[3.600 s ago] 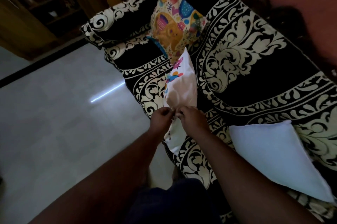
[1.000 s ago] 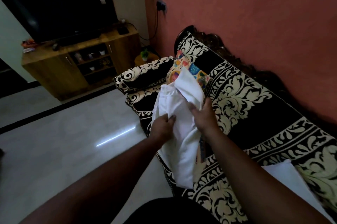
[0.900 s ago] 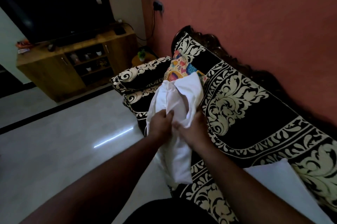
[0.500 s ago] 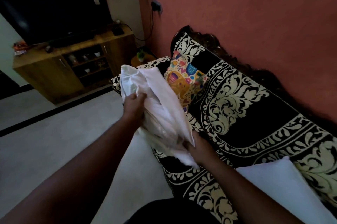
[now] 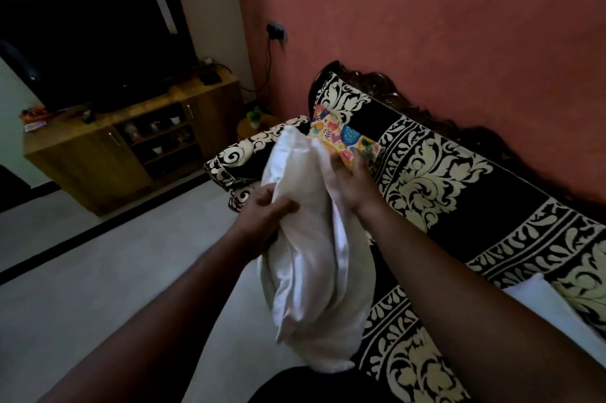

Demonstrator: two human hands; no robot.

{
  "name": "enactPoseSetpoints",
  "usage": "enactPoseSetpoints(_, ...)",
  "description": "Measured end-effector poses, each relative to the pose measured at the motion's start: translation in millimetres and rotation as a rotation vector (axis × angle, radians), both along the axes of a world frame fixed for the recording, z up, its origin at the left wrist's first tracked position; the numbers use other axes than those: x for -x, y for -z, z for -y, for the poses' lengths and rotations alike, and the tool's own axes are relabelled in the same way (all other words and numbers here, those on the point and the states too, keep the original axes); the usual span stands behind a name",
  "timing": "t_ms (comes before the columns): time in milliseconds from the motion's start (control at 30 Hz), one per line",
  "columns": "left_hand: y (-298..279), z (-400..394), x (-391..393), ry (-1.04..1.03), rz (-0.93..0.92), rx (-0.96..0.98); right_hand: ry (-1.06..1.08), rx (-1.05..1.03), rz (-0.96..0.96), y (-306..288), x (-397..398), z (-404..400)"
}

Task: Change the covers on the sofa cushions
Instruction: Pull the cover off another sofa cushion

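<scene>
- Held upright in front of the body, over the front edge of the sofa (image 5: 459, 205): 1 white cushion (image 5: 311, 255), loosely wrapped in white fabric, its lower end hanging near the lap.
- Left hand (image 5: 265, 209) on the cushion's left side, about halfway up: fingers curled into the white fabric, thumb laid across the front, gripping a bunched fold.
- Right hand (image 5: 351, 186) on the cushion's upper right side: fingers spread and fairly straight, palm pressed flat against the fabric; no pinch plainly visible, and the fingertips partly lost against the cloth.
- Both forearms bare, reaching in from the bottom of the view, meeting at the cushion.
- White fabric creased in long vertical folds between the 2 hands, top end rising to a soft rounded peak above both.
- Just behind the right hand, leaning on the sofa back: 1 colourful patterned cushion (image 5: 347, 140), partly hidden by the white one.
- At the lower right edge, lying on the seat: 1 more plain white cushion (image 5: 557, 314), well apart from the hands, only partly in view.
- Sofa covered in black cloth with cream floral scrolls, set against a reddish wall (image 5: 426, 25).
- Across the pale floor (image 5: 98, 287), a wooden cabinet (image 5: 131, 146) with open shelves, a dark screen above it.
</scene>
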State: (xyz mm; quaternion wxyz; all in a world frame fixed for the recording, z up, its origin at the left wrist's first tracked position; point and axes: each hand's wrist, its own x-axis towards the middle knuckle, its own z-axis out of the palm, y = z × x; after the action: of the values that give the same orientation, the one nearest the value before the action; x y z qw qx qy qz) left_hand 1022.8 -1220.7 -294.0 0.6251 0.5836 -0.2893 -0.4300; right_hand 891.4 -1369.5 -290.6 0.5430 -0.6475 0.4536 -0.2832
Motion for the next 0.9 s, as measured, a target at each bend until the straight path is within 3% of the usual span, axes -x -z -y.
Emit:
enactPoseSetpoints(133, -14, -11, 1, 0.065, -0.033, 0.092, 0.115, 0.324, -0.360, 17, -13, 14)
enactPoseSetpoints(300, -16, -17, -15, 0.185, -0.114, 0.106, -0.015, 0.292, -0.675, 69, 52, 14)
enactPoseSetpoints(400, -13, -11, -13, 0.353, -0.029, 0.018, -0.079, 0.265, -0.831, 94, 57, -3)
enactPoseSetpoints(467, -13, -3, -17, 0.354, 0.013, 0.002, 0.138, 0.291, -0.783, 87, 47, -11)
enactPoseSetpoints(567, -12, 13, -28, 0.158, 0.030, -0.016, 0.462, 0.439, -0.386, 48, 26, -33)
enactPoseSetpoints(633, -9, 22, -26, 0.118, 0.039, -0.047, 0.292, 0.322, -0.207, 21, 4, -57)
enactPoseSetpoints(800, -3, 40, -19, 0.079, 0.035, -0.110, -0.130, -0.068, -0.185, 4, -19, -82)
enactPoseSetpoints(833, -4, 43, -22, 0.071, 0.039, -0.127, -0.229, -0.088, -0.188, 3, -18, -87)
enactPoseSetpoints(900, -7, 47, -24, 0.075, 0.096, -0.174, -0.348, 0.032, -0.385, 15, -19, -92)
